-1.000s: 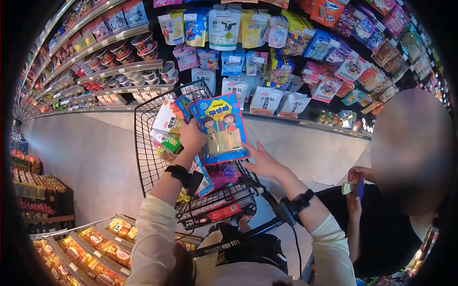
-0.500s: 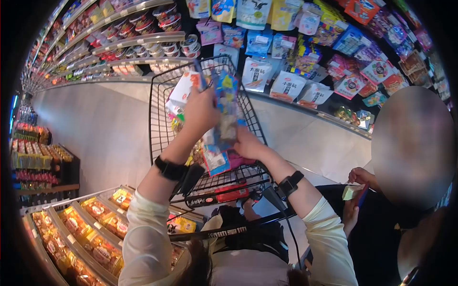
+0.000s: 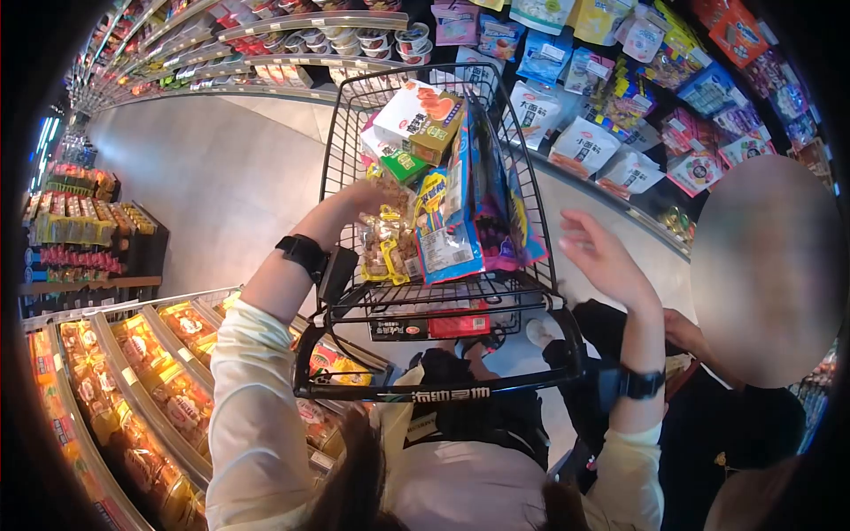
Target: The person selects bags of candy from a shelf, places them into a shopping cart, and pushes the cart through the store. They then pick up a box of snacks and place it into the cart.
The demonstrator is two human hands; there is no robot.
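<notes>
A black wire shopping cart (image 3: 328, 164) stands in front of me. My left hand (image 3: 365, 196) is over its left side, beside a clear bag of brown snacks (image 3: 386, 243); its fingers are blurred, and what they touch is hard to make out. My right hand (image 3: 591, 248) is in the air just outside the cart's right side, fingers apart, holding nothing. Blue and pink snack bags (image 3: 456, 243) stand along the cart's right side. Toward the far end lie a white and brown box (image 3: 418, 119) and a green package (image 3: 403, 165).
Shelves of bagged snacks (image 3: 584, 146) run along the far right, cup packs (image 3: 372, 40) at the top. A slanted display of yellow packs (image 3: 142, 354) is at the lower left. Another person (image 3: 735, 425) stands close on my right. A red box (image 3: 459, 324) lies under the basket.
The blue bag that was between my hands now rests in the cart. My right hand has let go and moved out to the right. My left hand has moved down toward the brown snacks.
</notes>
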